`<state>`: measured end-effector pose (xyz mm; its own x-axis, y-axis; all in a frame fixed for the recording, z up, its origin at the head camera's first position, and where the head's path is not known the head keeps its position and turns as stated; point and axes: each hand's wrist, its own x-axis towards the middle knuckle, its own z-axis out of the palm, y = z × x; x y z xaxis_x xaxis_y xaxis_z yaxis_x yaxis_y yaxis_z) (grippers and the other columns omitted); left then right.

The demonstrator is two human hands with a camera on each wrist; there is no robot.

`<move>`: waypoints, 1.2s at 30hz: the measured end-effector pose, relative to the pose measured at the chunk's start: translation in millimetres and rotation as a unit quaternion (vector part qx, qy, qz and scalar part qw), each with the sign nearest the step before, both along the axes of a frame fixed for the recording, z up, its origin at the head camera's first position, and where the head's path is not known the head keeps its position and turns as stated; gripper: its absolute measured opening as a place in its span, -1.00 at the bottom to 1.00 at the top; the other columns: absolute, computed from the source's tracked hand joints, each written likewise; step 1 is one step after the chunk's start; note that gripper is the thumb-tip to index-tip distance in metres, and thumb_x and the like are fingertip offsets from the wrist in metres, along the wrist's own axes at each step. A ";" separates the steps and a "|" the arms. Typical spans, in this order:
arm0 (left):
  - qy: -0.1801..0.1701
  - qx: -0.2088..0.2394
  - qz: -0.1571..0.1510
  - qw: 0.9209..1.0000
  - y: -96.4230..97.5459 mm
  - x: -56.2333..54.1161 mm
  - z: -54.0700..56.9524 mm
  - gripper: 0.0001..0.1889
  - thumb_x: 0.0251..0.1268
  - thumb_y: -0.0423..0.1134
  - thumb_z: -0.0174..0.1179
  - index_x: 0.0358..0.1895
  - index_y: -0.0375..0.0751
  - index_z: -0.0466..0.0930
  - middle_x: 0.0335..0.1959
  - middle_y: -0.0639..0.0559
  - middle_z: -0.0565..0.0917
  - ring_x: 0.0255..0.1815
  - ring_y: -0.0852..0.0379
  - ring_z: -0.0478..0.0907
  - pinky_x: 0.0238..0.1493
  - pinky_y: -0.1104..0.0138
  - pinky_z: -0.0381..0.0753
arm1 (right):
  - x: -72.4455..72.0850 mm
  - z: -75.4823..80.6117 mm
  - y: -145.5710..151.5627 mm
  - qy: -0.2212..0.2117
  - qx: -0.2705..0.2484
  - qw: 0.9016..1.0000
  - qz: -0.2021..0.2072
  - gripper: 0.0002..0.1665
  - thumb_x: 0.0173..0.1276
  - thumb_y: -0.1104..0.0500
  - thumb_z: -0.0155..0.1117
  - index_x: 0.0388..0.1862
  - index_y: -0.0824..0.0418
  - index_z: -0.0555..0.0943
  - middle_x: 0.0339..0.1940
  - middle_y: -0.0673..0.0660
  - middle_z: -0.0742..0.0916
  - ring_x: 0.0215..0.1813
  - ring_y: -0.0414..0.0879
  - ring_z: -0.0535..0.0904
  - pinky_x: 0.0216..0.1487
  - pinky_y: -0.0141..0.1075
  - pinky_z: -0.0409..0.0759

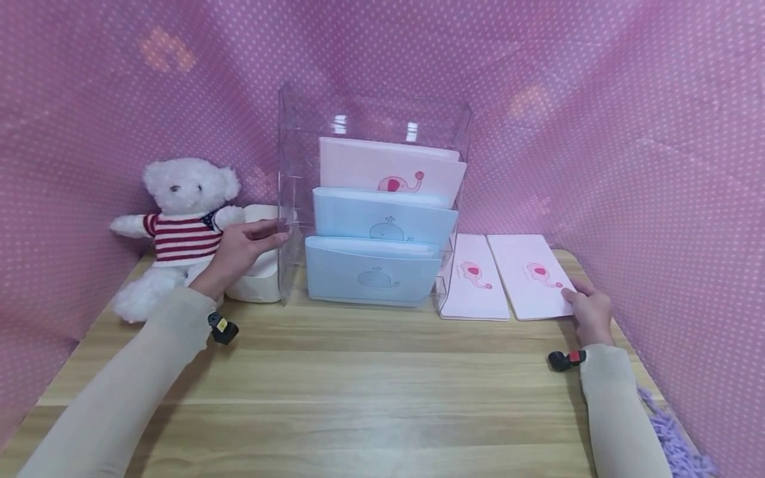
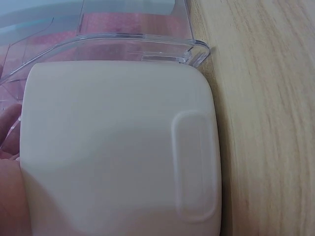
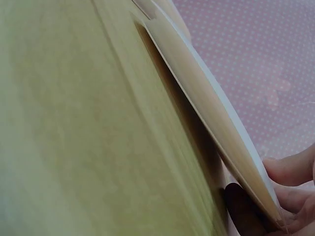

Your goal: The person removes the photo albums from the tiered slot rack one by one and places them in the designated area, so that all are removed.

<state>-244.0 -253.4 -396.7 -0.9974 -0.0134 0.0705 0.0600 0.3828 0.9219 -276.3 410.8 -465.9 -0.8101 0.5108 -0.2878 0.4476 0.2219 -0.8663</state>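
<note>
left hand (image 1: 242, 247): mine, fingers straight, flat against the side of the rack (image 1: 287, 199), just over the white box (image 1: 259, 282) beside the bear (image 1: 179, 226)
rack: three tiers filled, pink envelope on top, two blue below
on the bench (image 1: 358, 385): two pink envelopes to the rack's right, so I'd say past halfway
right hand (image 1: 588, 312): pinching the near corner of the outer envelope (image 1: 534, 275), edge tipped up off the bench

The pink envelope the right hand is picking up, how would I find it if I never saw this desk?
Find the clear plastic organizer standing at the back of the wooden table. Two pink elephant envelopes lie flat to its right. Yours is the pink envelope farther from the organizer, the one whose near corner the right hand pinches and lifts.
</note>
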 end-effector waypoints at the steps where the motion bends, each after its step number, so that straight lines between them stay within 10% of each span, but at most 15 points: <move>1: -0.002 0.001 0.000 1.000 -0.2 0.3 -0.1 -0.37 0.31 0.11 0.35 0.35 -0.11 0.55 0.34 -0.12 0.61 -0.01 0.60 0.59 0.08 0.69 0.55 | 0.3 -0.4 -0.2 0.002 0.005 1.000 0.008 -0.37 0.49 0.16 0.21 0.51 0.09 0.39 0.63 0.13 0.34 0.56 -0.15 0.26 0.57 -0.33 0.36; 24: 0.009 0.003 -0.002 1.000 -0.7 0.8 -1.4 -0.40 0.31 0.09 0.36 0.34 -0.11 0.57 0.33 -0.12 0.62 0.00 0.61 0.59 0.08 0.69 0.56 | 5.6 -3.1 2.2 -0.009 0.032 0.996 0.088 -0.34 0.54 0.23 0.11 0.57 0.15 0.27 0.61 0.19 0.35 0.54 -0.14 0.34 0.24 -0.61 0.54; 36: 0.007 0.013 -0.004 1.000 0.6 0.3 -0.3 -0.39 0.31 0.08 0.36 0.35 -0.11 0.56 0.32 -0.12 0.62 -0.03 0.59 0.62 0.07 0.68 0.58 | 5.0 3.4 0.6 -0.018 0.003 0.996 0.087 -0.30 0.55 0.20 0.11 0.60 0.15 0.20 0.67 0.14 0.22 0.67 -0.01 0.12 0.66 -0.17 0.22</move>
<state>-243.7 -252.7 -397.0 -0.9965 -0.0079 0.0834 0.0751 0.3578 0.9308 -271.3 411.4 -462.5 -0.8755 0.3659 -0.3156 0.4328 0.3034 -0.8489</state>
